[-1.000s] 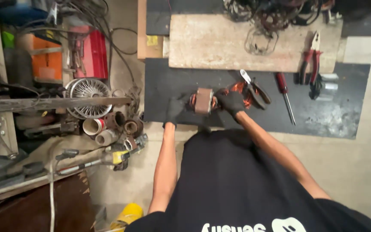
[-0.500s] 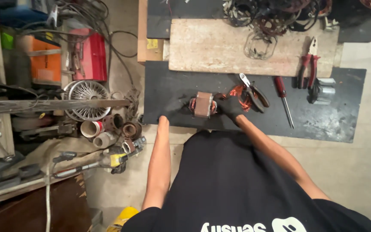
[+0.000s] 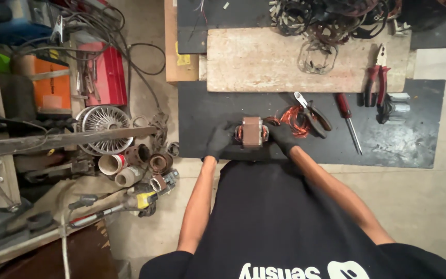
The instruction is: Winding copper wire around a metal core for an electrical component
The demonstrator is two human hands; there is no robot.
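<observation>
Black-gloved fingers are closing from both sides on a small transformer core [image 3: 252,132] with copper winding showing at its ends: the left hand [image 3: 219,140] is gripping its left side and the right hand [image 3: 282,137] its right, holding it on the dark mat [image 3: 398,142] near that mat's front edge. Just to the right, loose copper wire [image 3: 294,119] is lying in a tangle, with grey-handled pliers [image 3: 312,113] beside it (a red-handled screwdriver [image 3: 348,119] and red pliers [image 3: 377,76] are lying farther right), and a pale wooden board [image 3: 254,62] is sitting behind.

Bare concrete floor [image 3: 440,206]; cluttered shelving [image 3: 6,144], seemingly, at left.
</observation>
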